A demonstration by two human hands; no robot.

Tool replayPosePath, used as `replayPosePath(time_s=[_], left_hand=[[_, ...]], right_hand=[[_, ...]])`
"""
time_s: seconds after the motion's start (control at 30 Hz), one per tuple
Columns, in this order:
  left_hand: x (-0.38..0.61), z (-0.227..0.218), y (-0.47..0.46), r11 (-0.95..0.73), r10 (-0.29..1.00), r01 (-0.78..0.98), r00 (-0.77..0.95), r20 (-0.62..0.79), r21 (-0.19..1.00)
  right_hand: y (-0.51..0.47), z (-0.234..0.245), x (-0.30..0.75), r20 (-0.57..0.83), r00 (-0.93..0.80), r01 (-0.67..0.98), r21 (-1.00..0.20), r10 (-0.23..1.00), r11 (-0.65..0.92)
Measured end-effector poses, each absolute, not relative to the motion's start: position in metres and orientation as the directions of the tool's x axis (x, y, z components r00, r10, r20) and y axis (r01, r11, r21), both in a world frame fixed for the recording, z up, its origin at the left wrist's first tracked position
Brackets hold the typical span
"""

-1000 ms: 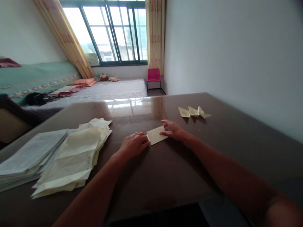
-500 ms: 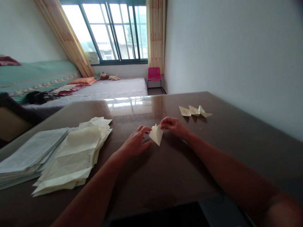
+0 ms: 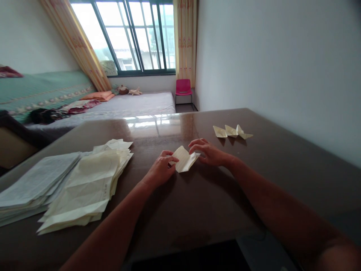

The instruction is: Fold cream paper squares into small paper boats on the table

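A small piece of folded cream paper (image 3: 183, 159) is spread between my hands just above the table, creased down its middle with two flaps angled up. My left hand (image 3: 164, 165) pinches its left edge between thumb and fingers. On the other side my right hand (image 3: 207, 152) has its fingers curled round the right flap, thumb beneath. Farther back to the right, three folded paper boats (image 3: 231, 131) stand in a row, touching or nearly so.
A stack of cream paper sheets (image 3: 87, 180) lies on the brown table (image 3: 180, 214) at left, beside a pile of greyish sheets (image 3: 39, 178). Beyond the table are a bed (image 3: 141, 101) and a pink chair (image 3: 184, 87). A white wall (image 3: 267, 67) runs along the right.
The folded paper has gone from a narrow, pointed diamond shape to a wider, opened-out form. My left hand has shifted slightly to grip its left edge.
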State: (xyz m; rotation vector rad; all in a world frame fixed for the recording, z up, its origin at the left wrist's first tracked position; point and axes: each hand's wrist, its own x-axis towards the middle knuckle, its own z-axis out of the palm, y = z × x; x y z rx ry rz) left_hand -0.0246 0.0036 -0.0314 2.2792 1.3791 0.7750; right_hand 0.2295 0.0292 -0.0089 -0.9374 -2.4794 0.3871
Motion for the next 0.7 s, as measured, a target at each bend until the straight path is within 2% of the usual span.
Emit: replayPosePath(time_s=[0.17,0.27,0.37,0.43,0.57,0.7], left_hand=[[-0.022,-0.029,0.0,-0.388,0.921,0.698,0.315,0.228,0.602],[-0.024,-0.024,-0.003,-0.406,0.914,0.774,0.342,0.219,0.486],[-0.027,-0.017,-0.008,-0.494,0.857,0.834,0.42,0.298,0.247],[-0.026,-0.014,-0.01,-0.584,0.796,0.794,0.52,0.309,0.17],[-0.022,-0.01,-0.014,-0.717,0.697,0.67,0.688,0.203,0.193],[-0.02,-0.005,-0.019,-0.733,0.679,0.654,0.718,0.151,0.187]], right_hand=[[0.009,0.008,0.22,0.327,-0.741,0.541,-0.227,0.587,0.81],[0.01,0.01,0.221,0.292,-0.77,0.532,-0.198,0.567,0.824],[0.015,0.008,0.227,0.244,-0.775,0.543,-0.216,0.583,0.812],[0.017,0.008,0.23,0.218,-0.775,0.551,-0.224,0.593,0.804],[0.017,0.008,0.232,0.189,-0.775,0.554,-0.255,0.603,0.792],[0.021,0.004,0.232,0.163,-0.815,0.452,-0.423,0.557,0.786]])
